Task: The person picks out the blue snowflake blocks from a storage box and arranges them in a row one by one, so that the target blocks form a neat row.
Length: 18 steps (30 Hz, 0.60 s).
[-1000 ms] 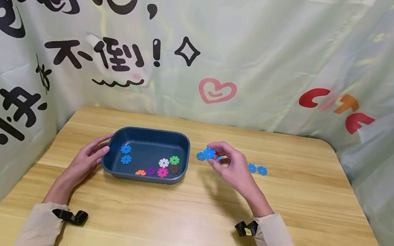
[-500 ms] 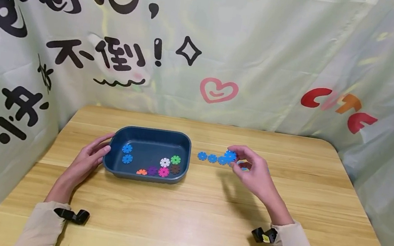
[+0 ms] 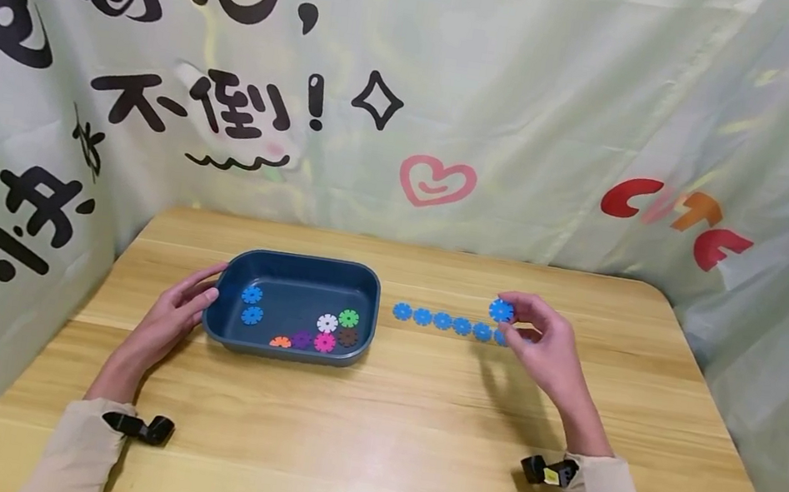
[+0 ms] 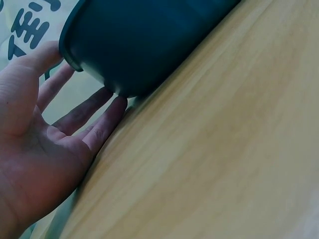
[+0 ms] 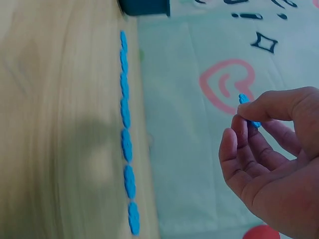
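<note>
My right hand [image 3: 552, 354] pinches a blue notched plastic disc [image 3: 501, 311] between thumb and fingers, held up above the table in the right wrist view. Under it runs a line of several blue notched discs [image 3: 442, 321], its right end partly behind the hand in the head view. The left hand [image 3: 168, 317] rests against the left end of a dark blue tray [image 3: 288, 354], fairly straight fingers touching its outer wall in the left wrist view. Inside lie two blue discs [image 3: 252, 315] at left and, at right, white [image 3: 326, 323], green, brown, pink, purple and orange ones.
The wooden table [image 3: 351, 450] extends in front of the tray and to the right of the line. Behind it hangs a pale printed curtain [image 3: 532, 131] with black characters and a pink heart. Each wrist carries a small black camera [image 3: 548, 471].
My right hand has moved rightward along the line with the blue disc, uncovering more of the laid discs. My left hand and the tray stay in place.
</note>
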Available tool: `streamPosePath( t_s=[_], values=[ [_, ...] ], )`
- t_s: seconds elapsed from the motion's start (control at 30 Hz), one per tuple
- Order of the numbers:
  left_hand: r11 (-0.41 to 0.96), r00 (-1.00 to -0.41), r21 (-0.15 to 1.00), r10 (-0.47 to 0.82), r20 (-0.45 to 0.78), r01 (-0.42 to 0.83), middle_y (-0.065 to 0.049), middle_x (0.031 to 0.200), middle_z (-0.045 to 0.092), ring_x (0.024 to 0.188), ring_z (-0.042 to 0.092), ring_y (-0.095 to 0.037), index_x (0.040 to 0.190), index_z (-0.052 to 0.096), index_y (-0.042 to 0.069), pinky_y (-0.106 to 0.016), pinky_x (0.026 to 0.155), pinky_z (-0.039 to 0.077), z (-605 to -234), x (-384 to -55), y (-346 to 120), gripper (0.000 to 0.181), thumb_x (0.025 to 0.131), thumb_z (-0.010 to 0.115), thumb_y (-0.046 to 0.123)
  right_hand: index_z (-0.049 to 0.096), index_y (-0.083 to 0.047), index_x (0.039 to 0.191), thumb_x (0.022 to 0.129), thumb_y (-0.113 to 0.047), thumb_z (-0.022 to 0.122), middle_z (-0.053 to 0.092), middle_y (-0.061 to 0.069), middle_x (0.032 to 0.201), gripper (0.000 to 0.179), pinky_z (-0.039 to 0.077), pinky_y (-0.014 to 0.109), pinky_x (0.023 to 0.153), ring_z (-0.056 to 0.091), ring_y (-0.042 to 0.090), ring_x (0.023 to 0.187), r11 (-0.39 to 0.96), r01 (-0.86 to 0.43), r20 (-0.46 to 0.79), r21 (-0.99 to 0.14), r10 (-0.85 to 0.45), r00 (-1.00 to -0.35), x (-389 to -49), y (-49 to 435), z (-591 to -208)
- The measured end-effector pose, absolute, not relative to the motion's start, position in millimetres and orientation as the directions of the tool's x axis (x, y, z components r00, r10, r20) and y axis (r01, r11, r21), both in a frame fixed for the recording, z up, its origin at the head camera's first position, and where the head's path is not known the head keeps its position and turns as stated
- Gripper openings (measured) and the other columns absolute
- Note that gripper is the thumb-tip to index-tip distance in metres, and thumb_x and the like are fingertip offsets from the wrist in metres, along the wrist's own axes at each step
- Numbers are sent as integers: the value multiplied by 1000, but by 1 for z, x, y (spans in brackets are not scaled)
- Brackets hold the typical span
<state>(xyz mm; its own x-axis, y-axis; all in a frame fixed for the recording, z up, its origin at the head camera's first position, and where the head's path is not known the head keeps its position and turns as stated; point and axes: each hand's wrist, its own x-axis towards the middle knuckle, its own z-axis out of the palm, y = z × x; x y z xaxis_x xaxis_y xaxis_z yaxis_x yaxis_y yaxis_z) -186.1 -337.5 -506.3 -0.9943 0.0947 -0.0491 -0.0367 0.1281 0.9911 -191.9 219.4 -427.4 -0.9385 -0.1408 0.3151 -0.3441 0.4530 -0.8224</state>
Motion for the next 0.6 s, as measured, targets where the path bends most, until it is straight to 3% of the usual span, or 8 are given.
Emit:
streamPosePath(
  t_s=[0.3,0.6],
  values=[
    [65,-993,998,116,-21,-14,-27,163,22,125,52,-7,160,37,19,-19,96,51,-505,-185,-337,53,109,52,25,67,4,125,93,3,73,69,20,105,33,54,13,73,61,4,88,503,-343,377,-793,-37,-926,-194,249,-420],
    [94,-993,995,109,-34,-24,-19,164,26,128,50,-7,160,38,21,-19,97,50,-505,-186,-338,54,109,52,29,66,4,127,94,-2,73,66,19,102,34,50,8,75,57,-1,87,583,-272,328,-766,-10,-945,-197,279,-430]
  ],
)
